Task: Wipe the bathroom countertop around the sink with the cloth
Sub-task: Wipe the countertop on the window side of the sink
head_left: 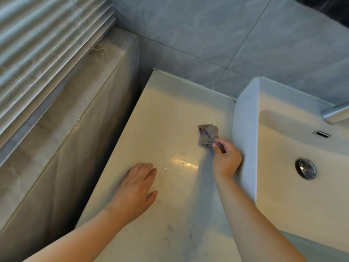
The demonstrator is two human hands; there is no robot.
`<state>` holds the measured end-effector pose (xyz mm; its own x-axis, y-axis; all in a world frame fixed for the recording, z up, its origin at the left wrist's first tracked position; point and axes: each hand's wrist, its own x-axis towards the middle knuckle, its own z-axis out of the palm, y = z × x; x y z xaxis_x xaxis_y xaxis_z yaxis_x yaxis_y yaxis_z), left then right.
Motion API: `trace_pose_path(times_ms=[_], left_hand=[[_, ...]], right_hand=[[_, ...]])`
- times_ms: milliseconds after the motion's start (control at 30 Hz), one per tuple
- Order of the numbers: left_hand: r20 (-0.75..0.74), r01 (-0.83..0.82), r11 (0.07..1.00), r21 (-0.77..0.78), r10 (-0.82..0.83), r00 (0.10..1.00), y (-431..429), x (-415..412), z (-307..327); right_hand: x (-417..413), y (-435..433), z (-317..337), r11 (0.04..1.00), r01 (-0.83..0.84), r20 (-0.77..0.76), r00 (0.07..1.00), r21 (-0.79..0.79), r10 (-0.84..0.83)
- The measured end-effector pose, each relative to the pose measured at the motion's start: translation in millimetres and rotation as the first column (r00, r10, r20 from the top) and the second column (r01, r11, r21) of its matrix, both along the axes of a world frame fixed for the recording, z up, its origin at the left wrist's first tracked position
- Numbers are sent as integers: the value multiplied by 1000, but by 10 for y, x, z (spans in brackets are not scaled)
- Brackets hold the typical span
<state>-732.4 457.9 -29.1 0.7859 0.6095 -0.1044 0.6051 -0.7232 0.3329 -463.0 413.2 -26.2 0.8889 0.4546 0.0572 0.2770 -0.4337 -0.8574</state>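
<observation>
Left hand (137,188) lies flat, palm down, fingers spread slightly, on the countertop (170,129) near its left edge; it holds nothing. To its right, wet streaks glint on the surface. Right hand (225,159) pinches a corner of the crumpled grey cloth (208,134), which rests on the countertop just beyond the fingertips, close beside the sink (245,129) wall.
</observation>
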Motion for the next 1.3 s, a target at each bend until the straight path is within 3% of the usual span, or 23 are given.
trace_pose_path(times_ms=[633,767,867,1033,1300], left_hand=[[13,66,997,27,-67,998,88,-62,-60],[17,63,998,25,-63,998,92,-64,-67],[33,75,996,38,-76,997,102,-68,-74],[32,86,996,34,-87,996,120,-78,-54],[21,114,992,56,-116,993,157,-97,-72]], right_hand=[[-738,-510,-83,996,-85,-4,996,-36,85],[-749,-519,102,999,26,-103,994,43,-21],[-605,-446,238,987,138,24,990,84,-140],[-493,-442,79,983,132,241,966,-131,-97],[-574,-448,-68,960,213,216,961,-182,-173]])
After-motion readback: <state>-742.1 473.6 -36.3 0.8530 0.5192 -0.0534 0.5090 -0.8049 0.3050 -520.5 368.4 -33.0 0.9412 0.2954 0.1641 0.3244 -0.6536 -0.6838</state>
